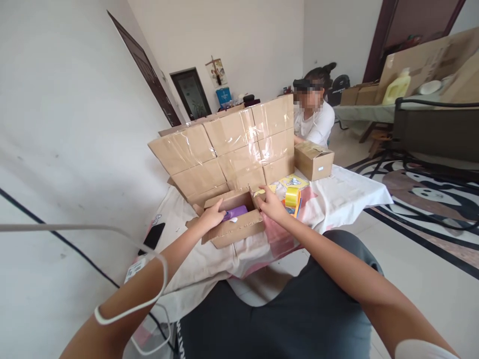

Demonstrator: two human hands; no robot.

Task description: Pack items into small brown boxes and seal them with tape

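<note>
While the table (348, 192) carries stacked cartons (239, 149), I have the open box (239, 231) before them, toward the near edge. Left hand (211, 218) grips its left end; right hand (272, 204) pinches its right flap (251, 194). Purple item (236, 213) lies inside. Step looks like flap handling; next move calls for flaps held wide.

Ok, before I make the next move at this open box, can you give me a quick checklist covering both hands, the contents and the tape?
1. Left hand at the left end of the open box: ok.
2. Right hand at the box's right end: ok.
3. Purple item inside the box: ok.
4. Box top closed: not ok, it stands open.
5. Yellow tape roll in sight, near the right forearm: ok.
6. Firm hold by the fingers of both hands: cannot tell.
</note>
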